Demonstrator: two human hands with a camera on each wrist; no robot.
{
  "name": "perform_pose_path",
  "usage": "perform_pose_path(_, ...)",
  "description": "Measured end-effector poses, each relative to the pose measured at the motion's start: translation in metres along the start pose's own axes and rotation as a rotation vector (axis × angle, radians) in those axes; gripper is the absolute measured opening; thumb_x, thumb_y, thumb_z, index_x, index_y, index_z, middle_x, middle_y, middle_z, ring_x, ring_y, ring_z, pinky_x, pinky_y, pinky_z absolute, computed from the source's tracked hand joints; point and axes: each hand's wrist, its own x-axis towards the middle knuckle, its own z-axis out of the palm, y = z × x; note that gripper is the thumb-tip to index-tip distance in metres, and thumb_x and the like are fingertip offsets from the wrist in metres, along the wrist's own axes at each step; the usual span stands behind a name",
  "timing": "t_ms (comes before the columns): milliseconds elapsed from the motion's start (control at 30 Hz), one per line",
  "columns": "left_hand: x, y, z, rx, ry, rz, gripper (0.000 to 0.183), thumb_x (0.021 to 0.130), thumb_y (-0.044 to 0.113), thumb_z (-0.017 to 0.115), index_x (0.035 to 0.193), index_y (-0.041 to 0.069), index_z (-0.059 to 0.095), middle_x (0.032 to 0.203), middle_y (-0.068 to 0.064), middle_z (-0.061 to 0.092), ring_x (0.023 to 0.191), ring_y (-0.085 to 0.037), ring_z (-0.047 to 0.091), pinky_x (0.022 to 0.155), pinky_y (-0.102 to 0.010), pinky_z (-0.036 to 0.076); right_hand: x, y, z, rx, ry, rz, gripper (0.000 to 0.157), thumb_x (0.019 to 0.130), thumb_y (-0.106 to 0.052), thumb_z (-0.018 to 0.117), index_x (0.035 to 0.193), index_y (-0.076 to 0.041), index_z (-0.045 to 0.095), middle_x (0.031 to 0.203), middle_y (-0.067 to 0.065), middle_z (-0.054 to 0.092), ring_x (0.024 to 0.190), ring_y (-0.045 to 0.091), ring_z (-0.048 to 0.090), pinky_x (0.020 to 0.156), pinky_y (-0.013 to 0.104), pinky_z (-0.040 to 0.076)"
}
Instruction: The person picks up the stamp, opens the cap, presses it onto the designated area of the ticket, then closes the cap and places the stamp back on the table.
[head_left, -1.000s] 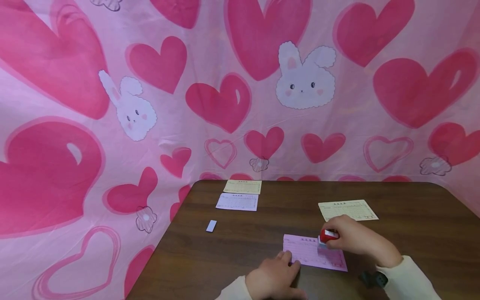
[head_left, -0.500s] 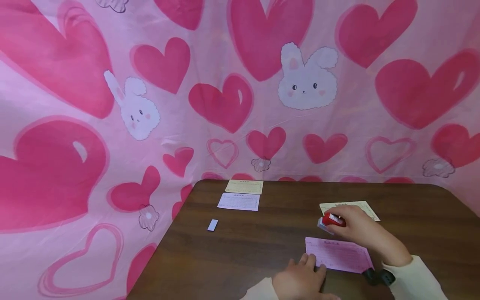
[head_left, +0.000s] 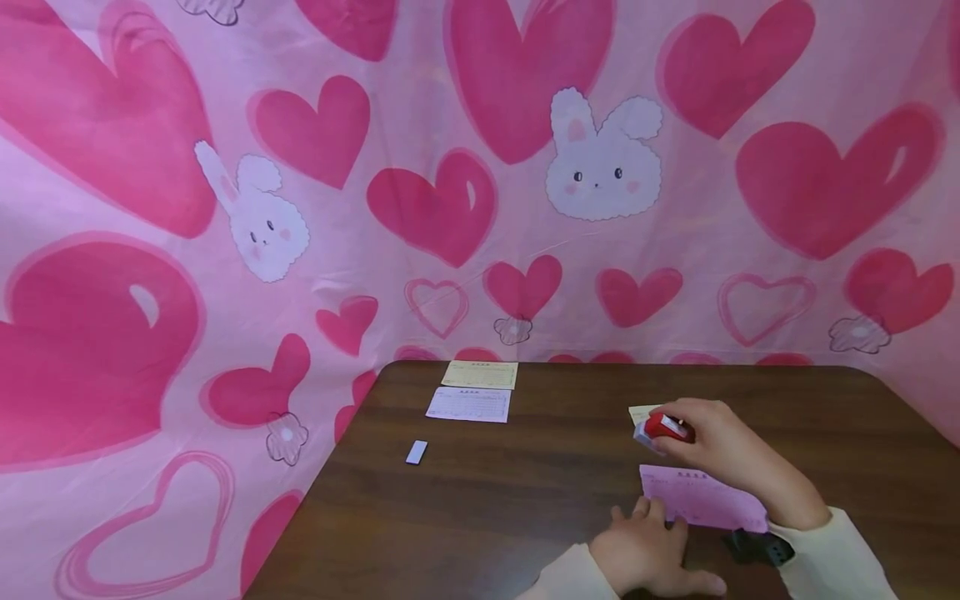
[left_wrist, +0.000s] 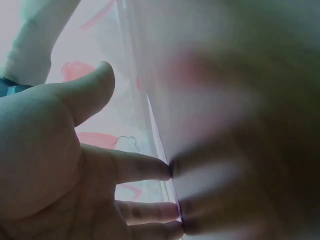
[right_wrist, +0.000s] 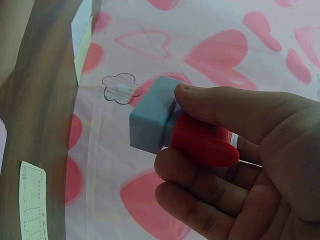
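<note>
My right hand grips a red self-inking stamp with a pale blue-grey base, held above the table. In the right wrist view the thumb and curled fingers pinch the stamp's red body, its block-shaped base pointing away from the palm. Below it lies a pink printed slip, partly covered by the right forearm. My left hand touches the slip's near left edge with spread fingertips. The left wrist view shows those fingertips at the paper's edge.
A yellow slip lies mostly hidden behind the right hand. At the far left lie another yellow slip and a lilac slip, with a small white rectangular piece nearer. A pink heart-patterned cloth hangs behind the table.
The stamp has lifted off the pink slip and moved up and away from it. My left hand has slid the slip to the right across the table.
</note>
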Motion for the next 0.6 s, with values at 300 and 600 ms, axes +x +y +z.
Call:
perform_pose_path(300,0.017,0.012,-0.004,0.003,0.047,-0.039,0.072,0.093,0.082,0.048,0.153,0.042,0.051,0.159,0.011,0.038,0.151,-0.011,0.031,0.114,-0.054,0.041,0.000,-0.003,-0.005,-0.004,-0.024,0.045,0.030,0.082,-0.014,0.092,0.106,-0.007,0.075,0.089,-0.010,0.066,0.074,0.002,0.055,0.063,0.024,0.056)
perform_pose_path(600,0.022,0.004,-0.005,-0.032,0.078,-0.027,0.069,0.097,0.081,0.040,0.157,0.046,0.045,0.165,0.007,0.033,0.153,-0.016,0.031,0.115,-0.051,0.041,-0.002,-0.002,-0.004,0.006,-0.008,0.019,0.027,0.081,-0.011,0.091,0.102,-0.010,0.074,0.084,-0.013,0.061,0.071,0.000,0.051,0.059,0.024,0.051)
